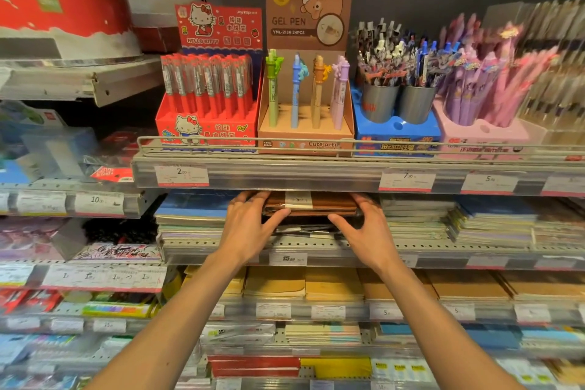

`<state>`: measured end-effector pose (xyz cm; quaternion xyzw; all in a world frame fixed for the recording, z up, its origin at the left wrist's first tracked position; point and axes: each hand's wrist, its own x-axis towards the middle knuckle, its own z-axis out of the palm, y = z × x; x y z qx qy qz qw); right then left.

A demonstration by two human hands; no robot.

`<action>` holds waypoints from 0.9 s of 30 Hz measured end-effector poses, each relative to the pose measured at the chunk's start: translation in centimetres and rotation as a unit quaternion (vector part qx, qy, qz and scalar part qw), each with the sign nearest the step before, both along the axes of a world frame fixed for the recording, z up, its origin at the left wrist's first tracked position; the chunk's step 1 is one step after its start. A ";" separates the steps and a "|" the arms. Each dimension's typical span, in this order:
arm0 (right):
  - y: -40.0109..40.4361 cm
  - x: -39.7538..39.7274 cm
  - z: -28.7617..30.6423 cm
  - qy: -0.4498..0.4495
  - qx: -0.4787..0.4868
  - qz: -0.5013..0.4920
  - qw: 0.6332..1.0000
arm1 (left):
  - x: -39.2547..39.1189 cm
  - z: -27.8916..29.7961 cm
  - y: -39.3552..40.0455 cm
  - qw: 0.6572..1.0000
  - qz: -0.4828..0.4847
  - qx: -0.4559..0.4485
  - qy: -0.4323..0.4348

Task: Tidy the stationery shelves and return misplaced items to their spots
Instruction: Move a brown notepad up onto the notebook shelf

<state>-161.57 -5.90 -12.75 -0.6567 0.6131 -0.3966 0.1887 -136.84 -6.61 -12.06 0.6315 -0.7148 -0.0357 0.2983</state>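
Note:
A stack of brown notebooks (pixel 319 204) with a white label band lies on the second shelf, on top of darker items. My left hand (pixel 250 225) grips its left end, thumb along the front edge. My right hand (pixel 364 228) grips the right end, thumb under the front edge. Both hands hold the stack just under the upper shelf's price rail (pixel 316 176).
Above stand pen displays: a red Hello Kitty box (pixel 207 101), a brown gel pen box (pixel 305 98), a blue pen stand (pixel 395 104), a pink pen stand (pixel 481 98). Blue notebooks (pixel 193 206) lie left of the stack, more notebook piles (pixel 418 215) right. Yellow notebooks (pixel 332 283) fill the shelf below.

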 end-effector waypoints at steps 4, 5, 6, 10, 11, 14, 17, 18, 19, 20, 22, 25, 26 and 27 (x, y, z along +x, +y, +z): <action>-0.4 0.1 -0.5 -0.001 0.003 0.000 1.000 | -0.2 -0.5 -0.2 0.998 0.030 -0.020 -0.055; -0.4 0.2 -0.6 -0.004 0.005 0.000 1.000 | -0.2 -0.6 -0.2 0.997 0.037 -0.018 -0.064; -0.5 0.3 -0.6 -0.007 0.008 -0.001 1.000 | -0.2 -0.7 -0.3 0.997 0.042 -0.010 -0.070; -1.0 0.6 -0.7 -0.045 0.008 -0.010 0.999 | -0.5 -0.5 -0.6 0.997 0.040 0.017 -0.069; -1.0 0.6 -0.8 -0.052 0.004 -0.014 0.999 | -0.6 -0.4 -0.5 0.997 0.038 0.015 -0.067; -0.4 0.8 -1.1 -0.051 -0.023 -0.028 0.998 | -0.4 -0.5 -0.3 0.998 0.021 -0.012 -0.064; 0.0 0.8 -1.6 -0.046 -0.039 -0.030 0.998 | 0.3 -1.0 -0.3 0.996 0.009 -0.045 -0.074; 0.1 0.8 -1.7 -0.047 -0.041 -0.028 0.998 | 0.4 -1.2 -0.3 0.996 0.008 -0.052 -0.079; 0.0 0.8 -1.9 -0.044 -0.042 -0.028 0.998 | 0.4 -1.4 -0.4 0.995 0.010 -0.054 -0.081; -0.1 0.7 -1.9 -0.038 -0.043 -0.029 0.998 | 0.3 -1.5 -0.4 0.995 0.016 -0.053 -0.082; -0.4 0.6 -2.0 -0.021 -0.042 -0.033 0.998 | 0.0 -1.5 -0.5 0.995 0.032 -0.048 -0.085; -0.7 0.6 -2.0 0.012 -0.049 -0.037 0.998 | -0.3 -1.2 -0.6 0.994 0.039 -0.040 -0.097; -0.7 0.6 -2.0 0.019 -0.053 -0.038 0.998 | -0.3 -1.1 -0.6 0.993 0.038 -0.038 -0.101; -0.7 0.7 -2.0 0.024 -0.056 -0.040 0.997 | -0.3 -0.9 -0.6 0.993 0.035 -0.033 -0.104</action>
